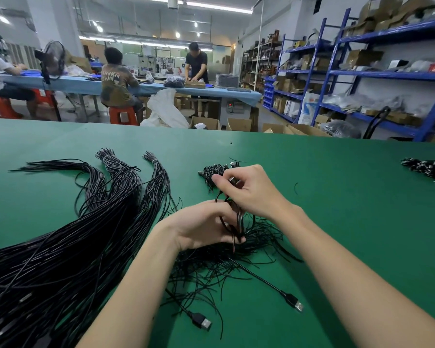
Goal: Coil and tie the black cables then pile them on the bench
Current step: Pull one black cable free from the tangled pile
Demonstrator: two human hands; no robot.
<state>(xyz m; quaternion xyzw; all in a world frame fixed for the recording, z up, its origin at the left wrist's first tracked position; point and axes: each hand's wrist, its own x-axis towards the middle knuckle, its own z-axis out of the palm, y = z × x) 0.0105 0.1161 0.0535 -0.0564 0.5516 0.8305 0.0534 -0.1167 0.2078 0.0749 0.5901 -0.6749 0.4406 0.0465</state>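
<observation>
Head view showed the left hand (pixel 204 223) gripping a coiled black cable (pixel 232 219) standing upright above the green tabletop (pixel 337 197), right hand (pixel 249 189) fingers pinching its top end.

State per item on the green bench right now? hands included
left hand: grips the coiled cable
right hand: pinches the cable's end
coiled cable: looped, not yet tied
long cable bundles: tied at far ends, uncoiled
loose ties: scattered
finished pile: coiled, heaped
</observation>
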